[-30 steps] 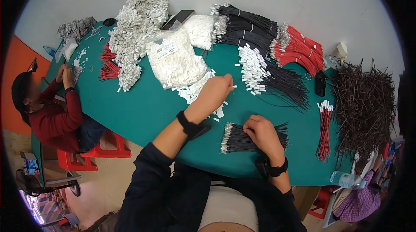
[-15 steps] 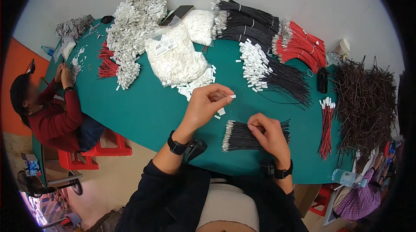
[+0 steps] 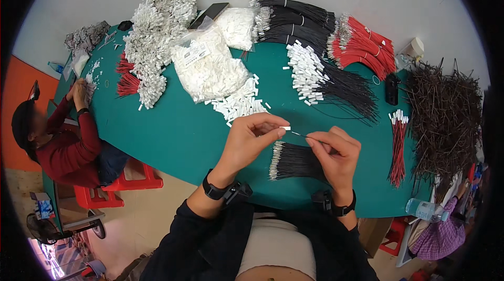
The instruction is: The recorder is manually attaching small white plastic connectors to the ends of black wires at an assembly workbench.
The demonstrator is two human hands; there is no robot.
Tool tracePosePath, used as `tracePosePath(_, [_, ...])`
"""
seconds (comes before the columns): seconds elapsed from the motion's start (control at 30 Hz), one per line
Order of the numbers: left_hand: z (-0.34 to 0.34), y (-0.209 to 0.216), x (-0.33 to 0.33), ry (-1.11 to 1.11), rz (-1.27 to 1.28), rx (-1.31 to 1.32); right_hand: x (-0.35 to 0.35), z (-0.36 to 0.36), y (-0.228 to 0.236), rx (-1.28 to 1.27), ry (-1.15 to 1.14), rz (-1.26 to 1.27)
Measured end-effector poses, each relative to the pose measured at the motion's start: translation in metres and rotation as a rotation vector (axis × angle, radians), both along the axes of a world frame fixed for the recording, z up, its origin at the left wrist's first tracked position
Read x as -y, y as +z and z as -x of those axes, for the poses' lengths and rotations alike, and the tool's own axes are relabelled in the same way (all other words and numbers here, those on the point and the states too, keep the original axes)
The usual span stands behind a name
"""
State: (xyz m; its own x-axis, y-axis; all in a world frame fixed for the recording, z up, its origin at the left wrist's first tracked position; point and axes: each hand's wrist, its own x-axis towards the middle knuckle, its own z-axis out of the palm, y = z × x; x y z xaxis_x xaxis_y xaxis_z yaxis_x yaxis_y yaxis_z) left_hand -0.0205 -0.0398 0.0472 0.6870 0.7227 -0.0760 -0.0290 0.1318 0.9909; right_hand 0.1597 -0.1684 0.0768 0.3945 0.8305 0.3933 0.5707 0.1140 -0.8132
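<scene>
Between the thumb and forefinger of my left hand (image 3: pixel 255 136) is pinched a small white connector housing (image 3: pixel 285 128). My right hand (image 3: pixel 336 152) pinches a black wire (image 3: pixel 300 134), its metal-tipped end pointing left at the housing with a small gap between them. Under and beside my right hand lies a row of black wires (image 3: pixel 296 163), metal terminals (image 3: pixel 275 161) lined up at the left. Beyond my left hand, loose white housings (image 3: pixel 239 105) spill from an opened clear bag (image 3: pixel 210 65). Black wires with white housings fitted (image 3: pixel 307 73) lie farther back.
Bundled black wires (image 3: pixel 296 21) and red wires (image 3: pixel 365 44) line the back of the green table (image 3: pixel 173 139). At right are a small red bundle (image 3: pixel 398 149), a dark wire heap (image 3: pixel 443 118) and a bottle (image 3: pixel 424 209). Another person (image 3: pixel 63 139) works at the left.
My right hand has risen from the wire row, now with one black wire, and its tip has come close to the housing. My left hand keeps the housing and has shifted slightly.
</scene>
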Motion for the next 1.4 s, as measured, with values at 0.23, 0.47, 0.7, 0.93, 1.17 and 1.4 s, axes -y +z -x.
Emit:
tracePosePath(0.23, [-0.0017, -0.0011, 0.0037, 0.02, 0.1, 0.118, -0.0009, -0.0007, -0.0024, 0.026, -0.031, -0.026])
tracePosePath(0.47, [-0.0018, -0.0024, 0.0047, 0.031, 0.125, 0.172, -0.0017, -0.002, -0.0028, 0.093, -0.026, -0.054])
tracePosePath(0.7, [-0.0032, -0.0019, 0.005, 0.038, 0.168, 0.174, -0.0018, 0.0008, -0.0065, 0.05, -0.016, -0.058])
tracePosePath(0.93, [-0.0016, -0.0032, 0.0047, 0.045, 0.146, 0.172, -0.0017, 0.0046, -0.0055, -0.023, -0.018, -0.079])
tracePosePath(1.17, [-0.0038, -0.0005, 0.0089, 0.089, 0.175, 0.194, -0.0025, 0.0043, -0.0066, -0.003, -0.031, -0.1])
tracePosePath(1.4, [-0.0017, -0.0069, 0.0067, 0.067, 0.156, 0.179, -0.0049, 0.0055, -0.0078, 0.039, -0.043, -0.097])
